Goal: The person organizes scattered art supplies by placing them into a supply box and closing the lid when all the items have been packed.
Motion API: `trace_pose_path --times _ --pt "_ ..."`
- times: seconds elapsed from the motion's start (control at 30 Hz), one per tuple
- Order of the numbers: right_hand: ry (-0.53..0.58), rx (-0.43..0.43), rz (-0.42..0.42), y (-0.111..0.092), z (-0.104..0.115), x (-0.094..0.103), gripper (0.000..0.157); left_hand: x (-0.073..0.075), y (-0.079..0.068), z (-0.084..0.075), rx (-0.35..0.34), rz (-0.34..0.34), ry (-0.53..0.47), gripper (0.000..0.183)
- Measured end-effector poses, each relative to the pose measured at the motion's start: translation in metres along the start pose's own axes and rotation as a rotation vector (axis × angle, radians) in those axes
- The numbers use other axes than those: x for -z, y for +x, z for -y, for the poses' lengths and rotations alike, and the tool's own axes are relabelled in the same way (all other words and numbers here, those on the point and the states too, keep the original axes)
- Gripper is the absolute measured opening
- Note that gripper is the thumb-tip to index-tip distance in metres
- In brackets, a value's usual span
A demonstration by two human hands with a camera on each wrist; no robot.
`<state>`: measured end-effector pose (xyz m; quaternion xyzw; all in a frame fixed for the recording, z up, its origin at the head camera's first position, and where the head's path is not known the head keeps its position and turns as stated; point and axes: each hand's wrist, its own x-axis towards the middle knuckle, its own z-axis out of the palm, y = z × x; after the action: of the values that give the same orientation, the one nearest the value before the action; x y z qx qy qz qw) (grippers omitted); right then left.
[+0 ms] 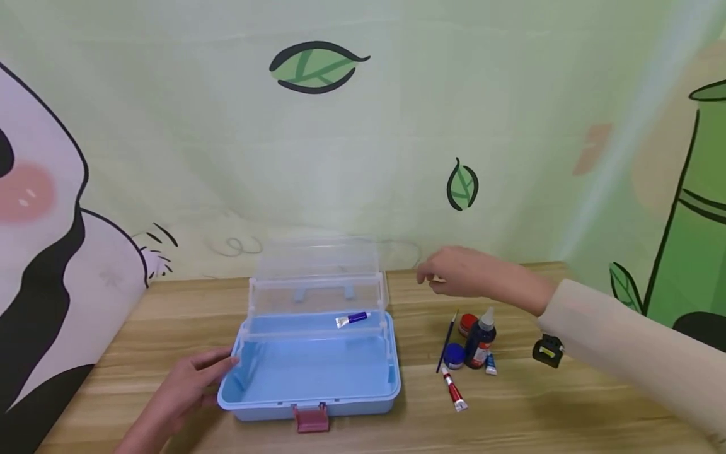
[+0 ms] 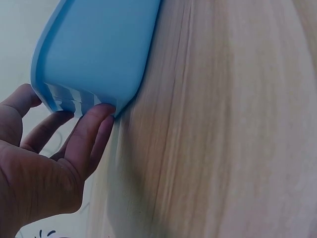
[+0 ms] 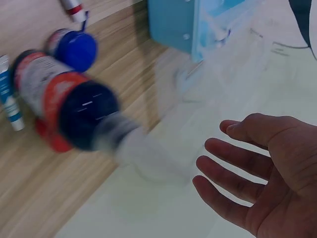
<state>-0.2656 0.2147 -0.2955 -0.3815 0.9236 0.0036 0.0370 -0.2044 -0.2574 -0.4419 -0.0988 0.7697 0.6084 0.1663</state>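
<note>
- Blue box (image 1: 309, 408) sits on the near middle of the wood-grain table (image 1: 527, 410), left of the paints, its clear lid (image 1: 317, 258) tipped up at the far side.
- Left hand (image 1: 184, 386) rests at the box's left end, relaxed digits touching the outer wall and rim; the left wrist view cuts off most of the box.
- Right hand (image 1: 456, 272) hangs, holding nothing, over the table's far edge, fingers loosely bent; some are hidden from the head view, but the right wrist view shows them apart.
- A purple-and-silver tube (image 1: 353, 320) lies in the box's far right part; whether on the floor or on translucent plastic is hard to tell.
- The box is smooth, with rounded corners and a pink latch (image 1: 311, 419) on its near wall.
- Right of it, a dark bottle (image 1: 478, 347) with a tapered nozzle stands before a red jar (image 1: 467, 324), partly covering it and a small blue tube (image 1: 491, 364).
- A round blue jar (image 1: 454, 355), slim brush (image 1: 447, 342) and red tube (image 1: 454, 389) crowd close by.
- Under the right sleeve (image 1: 624, 347) shows a black object (image 1: 548, 350), unclear in kind.
- Behind hangs a creased, leaf-printed cloth (image 1: 386, 157).
</note>
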Motion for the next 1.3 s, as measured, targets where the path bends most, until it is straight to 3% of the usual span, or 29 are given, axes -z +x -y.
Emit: trace_pose_path --times 0.13,0.33,0.57,0.87,1.03,1.3 --pt "0.038 -0.074 0.02 -0.02 -0.014 -0.01 0.017 -0.002 0.0 0.002 0.005 0.002 -0.001 0.062" --pt "0.045 -0.118 -0.018 -0.047 -0.037 -0.021 0.016 -0.003 0.002 0.0 0.007 -0.006 0.014 0.064" --pt "0.099 -0.231 0.043 -0.072 -0.052 -0.033 0.013 -0.004 0.002 -0.002 -0.014 0.003 0.0 0.063" --pt "0.31 -0.458 0.142 -0.102 -0.047 -0.076 0.005 -0.004 0.002 -0.005 -0.011 -0.004 0.011 0.067" --pt "0.458 -0.596 0.127 -0.112 -0.038 -0.101 0.012 -0.003 0.002 -0.007 -0.009 -0.002 0.01 0.068" --pt "0.448 -0.611 0.037 -0.111 -0.033 -0.122 0.028 -0.002 0.0 -0.007 -0.001 -0.017 0.023 0.067"
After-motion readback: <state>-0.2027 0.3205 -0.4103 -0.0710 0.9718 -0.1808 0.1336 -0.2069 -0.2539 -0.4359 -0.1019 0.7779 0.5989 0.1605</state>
